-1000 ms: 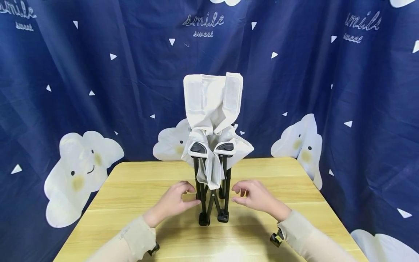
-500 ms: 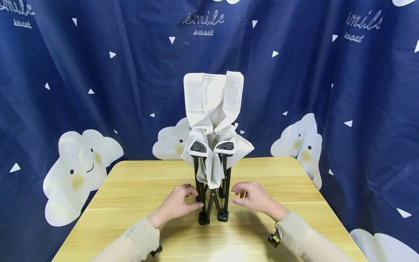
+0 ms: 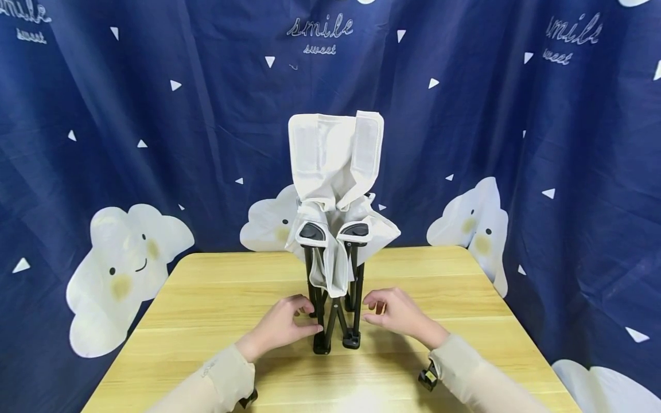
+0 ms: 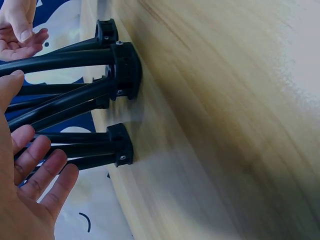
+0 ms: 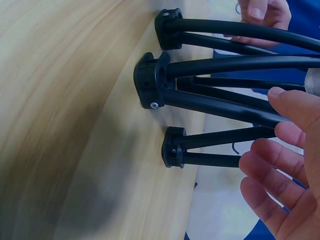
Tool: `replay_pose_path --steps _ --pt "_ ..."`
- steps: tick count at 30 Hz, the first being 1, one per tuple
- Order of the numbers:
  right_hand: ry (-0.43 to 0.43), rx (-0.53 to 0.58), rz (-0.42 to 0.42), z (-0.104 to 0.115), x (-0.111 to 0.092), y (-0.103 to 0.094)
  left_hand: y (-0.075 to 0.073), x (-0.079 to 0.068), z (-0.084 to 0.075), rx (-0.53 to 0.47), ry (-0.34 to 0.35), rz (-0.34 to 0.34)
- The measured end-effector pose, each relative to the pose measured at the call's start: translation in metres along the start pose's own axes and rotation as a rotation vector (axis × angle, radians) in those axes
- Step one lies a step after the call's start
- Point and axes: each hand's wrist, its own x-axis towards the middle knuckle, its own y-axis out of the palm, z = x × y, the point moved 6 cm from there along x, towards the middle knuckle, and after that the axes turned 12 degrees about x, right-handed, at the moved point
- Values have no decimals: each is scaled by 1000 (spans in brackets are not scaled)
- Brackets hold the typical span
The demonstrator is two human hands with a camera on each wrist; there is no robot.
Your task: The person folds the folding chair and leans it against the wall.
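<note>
A folded camping chair (image 3: 330, 229) with white fabric and black tubular legs (image 3: 357, 304) stands upright on the wooden table. Its backrest (image 3: 333, 143) sticks up, and the seat cloth bunches between the legs. My left hand (image 3: 281, 322) is at the left legs, with its thumb at the front leg; whether it touches cannot be told. In the left wrist view its fingers (image 4: 52, 162) are spread and loosely bent. Beside the right legs is my right hand (image 3: 400, 312), fingers slightly bent and holding nothing. Black feet (image 5: 150, 80) of the chair rest on the tabletop.
The light wooden table (image 3: 232, 275) has rounded far corners. Around it hangs a dark blue curtain (image 3: 206, 115) with smiling clouds, white triangles and lettering. Each wrist carries a small black camera (image 3: 428, 377).
My left hand has moved slightly right and down, closer to the front leg. The right hand has shifted slightly left toward the chair. The chair stays in place.
</note>
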Motion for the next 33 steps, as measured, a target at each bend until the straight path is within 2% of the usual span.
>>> replay_pose_path --steps 7,11,18,33 --pt "30 -32 -28 -6 0 4 8 1 6 -21 -64 23" --pt "77 -40 -57 -8 -1 6 12 1 8 -49 -98 35" --pt "166 -39 -102 -13 -2 10 18 1 7 -114 -101 52" --pt "198 33 -109 -14 -3 26 27 -2 5 -172 -89 -8"
